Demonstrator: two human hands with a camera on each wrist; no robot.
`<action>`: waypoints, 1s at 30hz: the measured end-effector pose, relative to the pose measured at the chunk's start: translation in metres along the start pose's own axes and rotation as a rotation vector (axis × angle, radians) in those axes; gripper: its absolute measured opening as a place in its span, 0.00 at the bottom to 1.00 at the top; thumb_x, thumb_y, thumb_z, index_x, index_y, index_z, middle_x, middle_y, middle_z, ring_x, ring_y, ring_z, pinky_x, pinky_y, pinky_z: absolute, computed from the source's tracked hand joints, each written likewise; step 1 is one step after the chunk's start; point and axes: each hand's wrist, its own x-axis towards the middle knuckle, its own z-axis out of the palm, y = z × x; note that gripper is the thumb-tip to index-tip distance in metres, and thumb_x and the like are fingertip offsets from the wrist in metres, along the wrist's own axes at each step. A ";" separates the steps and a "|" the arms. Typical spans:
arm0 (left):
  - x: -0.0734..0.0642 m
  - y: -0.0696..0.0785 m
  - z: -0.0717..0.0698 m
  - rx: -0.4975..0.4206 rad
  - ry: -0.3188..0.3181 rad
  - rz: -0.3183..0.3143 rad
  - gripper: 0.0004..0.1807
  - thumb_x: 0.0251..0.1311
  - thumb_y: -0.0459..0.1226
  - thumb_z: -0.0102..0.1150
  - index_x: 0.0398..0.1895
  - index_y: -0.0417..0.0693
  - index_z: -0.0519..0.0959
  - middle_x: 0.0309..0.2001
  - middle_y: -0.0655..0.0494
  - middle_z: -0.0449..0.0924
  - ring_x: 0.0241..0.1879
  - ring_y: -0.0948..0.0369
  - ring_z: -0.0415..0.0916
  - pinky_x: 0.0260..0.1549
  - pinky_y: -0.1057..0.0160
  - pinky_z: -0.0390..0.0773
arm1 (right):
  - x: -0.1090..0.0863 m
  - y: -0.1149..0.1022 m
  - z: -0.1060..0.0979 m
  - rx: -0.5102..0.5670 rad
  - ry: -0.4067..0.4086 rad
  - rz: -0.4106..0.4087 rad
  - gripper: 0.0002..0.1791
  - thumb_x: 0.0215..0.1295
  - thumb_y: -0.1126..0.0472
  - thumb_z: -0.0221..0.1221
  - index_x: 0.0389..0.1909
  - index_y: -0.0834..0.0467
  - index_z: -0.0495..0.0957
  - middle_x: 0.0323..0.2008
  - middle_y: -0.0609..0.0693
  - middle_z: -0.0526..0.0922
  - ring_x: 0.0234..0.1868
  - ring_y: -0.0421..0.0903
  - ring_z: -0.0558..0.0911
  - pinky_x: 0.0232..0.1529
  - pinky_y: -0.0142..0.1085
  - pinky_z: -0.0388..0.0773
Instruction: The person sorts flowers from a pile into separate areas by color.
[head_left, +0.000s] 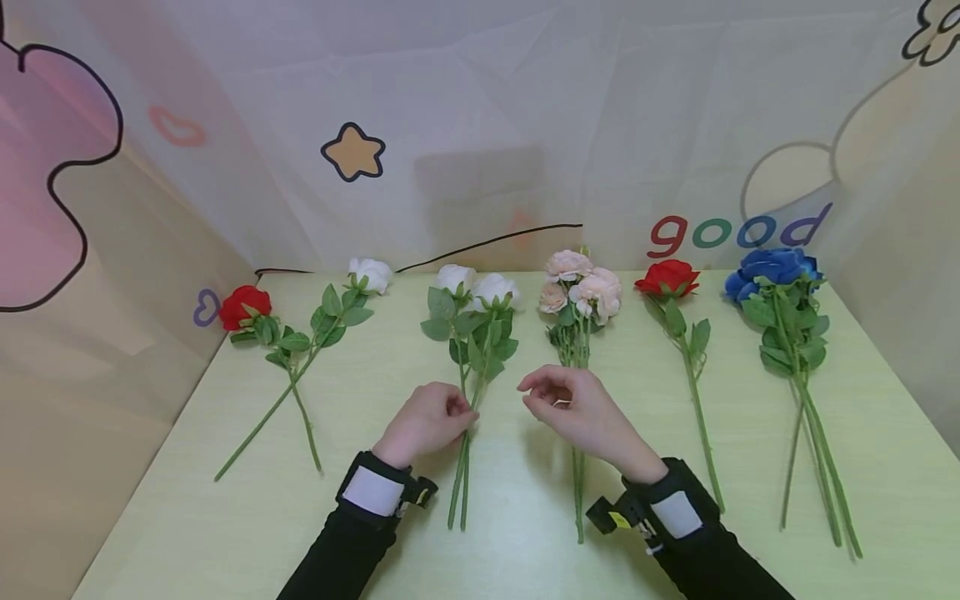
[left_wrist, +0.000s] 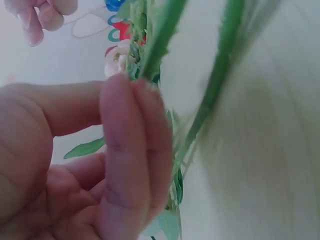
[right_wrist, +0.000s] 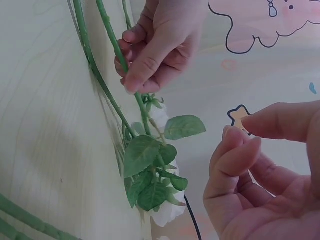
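Two white roses [head_left: 495, 290] with green leaves lie side by side in the middle of the table, their stems crossing. My left hand [head_left: 427, 421] pinches one green stem [left_wrist: 164, 37] between thumb and fingers, slightly above the tabletop. The other stem [left_wrist: 220, 75] runs beside it, outside the grasp. My right hand [head_left: 581, 412] hovers over the stems of the pink flower bunch [head_left: 592, 292], its fingers loosely curled with nothing between them. In the right wrist view, the left thumb presses along the held stem, above its leaves [right_wrist: 145, 152].
To the left, a red rose [head_left: 243, 307] and a white rose [head_left: 370, 275] lie with crossed stems. On the right lie a single red rose [head_left: 670, 277] and a blue rose bunch [head_left: 776, 271]. A printed curtain [head_left: 480, 108] hangs behind the table [head_left: 165, 517].
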 end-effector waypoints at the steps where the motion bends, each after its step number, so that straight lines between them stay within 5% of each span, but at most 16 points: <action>1: 0.001 0.000 0.000 -0.017 0.008 0.003 0.09 0.60 0.38 0.60 0.23 0.47 0.77 0.18 0.58 0.75 0.17 0.63 0.72 0.18 0.65 0.70 | 0.000 0.000 0.000 -0.001 0.001 0.000 0.07 0.62 0.66 0.58 0.40 0.59 0.80 0.31 0.51 0.81 0.31 0.46 0.79 0.29 0.35 0.76; 7: 0.005 0.001 0.002 -0.089 0.090 0.010 0.07 0.61 0.37 0.59 0.28 0.44 0.78 0.20 0.57 0.76 0.18 0.61 0.75 0.20 0.64 0.72 | 0.000 -0.001 0.001 -0.001 0.005 -0.004 0.07 0.62 0.66 0.58 0.40 0.59 0.80 0.31 0.52 0.81 0.31 0.46 0.79 0.30 0.35 0.76; 13: 0.009 -0.002 0.005 -0.015 0.198 -0.015 0.08 0.60 0.37 0.60 0.27 0.41 0.78 0.19 0.55 0.74 0.17 0.63 0.71 0.18 0.65 0.72 | -0.001 -0.003 0.002 0.003 -0.006 -0.008 0.06 0.62 0.66 0.58 0.40 0.59 0.80 0.32 0.55 0.81 0.32 0.46 0.79 0.31 0.36 0.76; 20: 0.007 -0.003 0.008 0.027 0.129 -0.118 0.15 0.56 0.43 0.64 0.33 0.40 0.75 0.20 0.54 0.74 0.19 0.60 0.71 0.19 0.64 0.70 | 0.000 -0.002 0.001 -0.007 -0.007 -0.001 0.06 0.63 0.66 0.58 0.40 0.59 0.80 0.32 0.54 0.81 0.31 0.46 0.78 0.31 0.36 0.76; 30: 0.006 -0.003 0.009 0.086 0.034 -0.142 0.20 0.47 0.41 0.70 0.37 0.38 0.74 0.22 0.54 0.74 0.21 0.60 0.70 0.21 0.64 0.70 | -0.001 -0.004 0.001 -0.010 -0.010 0.004 0.07 0.62 0.66 0.58 0.40 0.60 0.80 0.32 0.53 0.81 0.32 0.46 0.78 0.31 0.36 0.77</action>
